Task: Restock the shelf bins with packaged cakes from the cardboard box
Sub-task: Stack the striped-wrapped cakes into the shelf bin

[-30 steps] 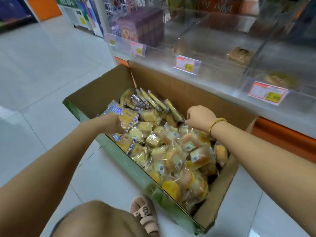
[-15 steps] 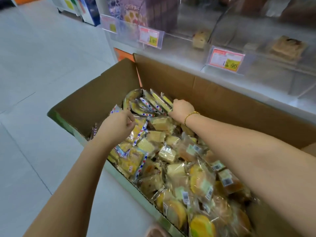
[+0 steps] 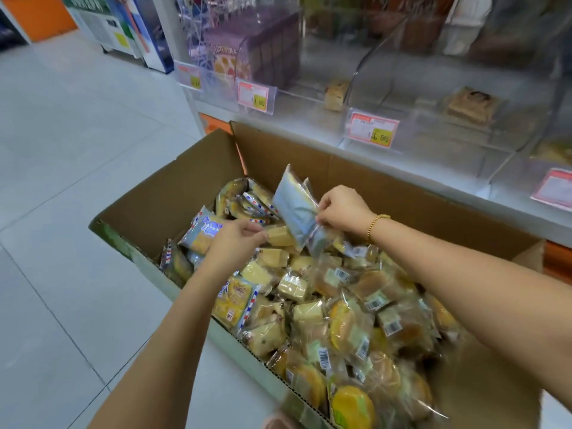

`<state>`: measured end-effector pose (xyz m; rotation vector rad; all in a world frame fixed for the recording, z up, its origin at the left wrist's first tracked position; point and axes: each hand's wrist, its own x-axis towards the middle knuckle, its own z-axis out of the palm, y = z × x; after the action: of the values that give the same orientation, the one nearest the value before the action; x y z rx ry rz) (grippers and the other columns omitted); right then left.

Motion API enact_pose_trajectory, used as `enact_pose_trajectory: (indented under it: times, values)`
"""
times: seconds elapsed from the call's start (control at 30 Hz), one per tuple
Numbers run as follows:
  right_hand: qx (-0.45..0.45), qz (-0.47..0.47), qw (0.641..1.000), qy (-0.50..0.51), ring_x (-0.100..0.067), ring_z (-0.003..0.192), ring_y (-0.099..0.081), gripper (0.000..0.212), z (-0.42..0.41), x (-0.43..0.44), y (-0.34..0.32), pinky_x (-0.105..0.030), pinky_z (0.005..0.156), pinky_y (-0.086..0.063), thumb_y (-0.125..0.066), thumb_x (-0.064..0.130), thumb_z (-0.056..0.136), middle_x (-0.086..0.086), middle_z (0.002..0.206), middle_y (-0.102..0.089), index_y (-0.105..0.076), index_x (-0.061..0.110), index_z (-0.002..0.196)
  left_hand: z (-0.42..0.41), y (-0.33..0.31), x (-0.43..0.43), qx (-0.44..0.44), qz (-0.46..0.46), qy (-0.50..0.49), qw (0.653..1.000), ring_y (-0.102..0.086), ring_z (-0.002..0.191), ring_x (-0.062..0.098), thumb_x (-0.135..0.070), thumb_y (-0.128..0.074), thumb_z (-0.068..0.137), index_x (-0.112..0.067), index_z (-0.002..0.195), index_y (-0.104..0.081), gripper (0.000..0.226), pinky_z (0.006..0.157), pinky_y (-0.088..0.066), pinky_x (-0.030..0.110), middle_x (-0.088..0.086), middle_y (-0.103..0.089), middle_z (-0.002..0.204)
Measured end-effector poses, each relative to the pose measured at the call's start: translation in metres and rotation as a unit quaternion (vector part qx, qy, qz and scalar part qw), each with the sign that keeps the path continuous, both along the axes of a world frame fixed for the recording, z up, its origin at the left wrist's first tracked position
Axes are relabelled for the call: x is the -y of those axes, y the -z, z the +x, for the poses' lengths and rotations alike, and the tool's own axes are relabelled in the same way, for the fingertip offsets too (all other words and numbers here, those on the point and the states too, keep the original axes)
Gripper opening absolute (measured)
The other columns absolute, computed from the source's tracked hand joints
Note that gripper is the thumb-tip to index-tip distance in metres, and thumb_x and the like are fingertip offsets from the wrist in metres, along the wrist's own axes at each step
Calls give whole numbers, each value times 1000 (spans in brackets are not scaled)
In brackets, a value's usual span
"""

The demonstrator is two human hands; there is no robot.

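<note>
An open cardboard box (image 3: 173,193) on the floor is full of packaged cakes (image 3: 337,308) in clear and printed wrappers. My right hand (image 3: 342,210) pinches the edge of a few flat wrapped cake packs (image 3: 294,205) and holds them up above the pile, their pale backs facing me. My left hand (image 3: 235,239) is low at the box's left side, fingers curled on a blue and yellow cake pack (image 3: 202,232). Behind the box stand clear shelf bins (image 3: 433,97) holding only a few cakes.
Price tags (image 3: 373,128) hang along the front of the bins. A purple carton (image 3: 247,54) stands in the far left bin. Grey floor tiles (image 3: 77,181) spread to the left of the box. A freezer cabinet (image 3: 102,26) stands at the far left.
My right hand has lifted a few packs out of the far row, up above the pile. My left hand stays by the printed packs at the left. The camera has tilted up slightly.
</note>
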<state>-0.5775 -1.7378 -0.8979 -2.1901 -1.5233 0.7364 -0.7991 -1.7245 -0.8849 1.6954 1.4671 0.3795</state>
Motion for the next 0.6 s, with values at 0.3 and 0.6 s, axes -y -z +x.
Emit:
enact_pose_trajectory:
  times: [0.3, 0.6]
  values:
    - [-74, 73, 994, -43, -1, 60, -61, 7, 34, 140, -82, -16, 62, -50, -74, 11, 78, 8, 67, -68, -70, 16, 76, 53, -51, 83, 299, -384, -100, 868, -53, 115, 46, -47, -69, 71, -14, 151, -18, 100, 91, -50, 54, 26, -14, 155]
    - [159, 225, 959, -60, -22, 91, -61, 13, 11, 201, -88, -35, 70, -48, -54, 17, 89, 2, 98, -64, -65, 19, 97, 103, -104, 147, 416, -346, -71, 838, -62, 106, 41, -26, -72, 73, -3, 130, -48, 66, 95, -49, 49, 31, -49, 132]
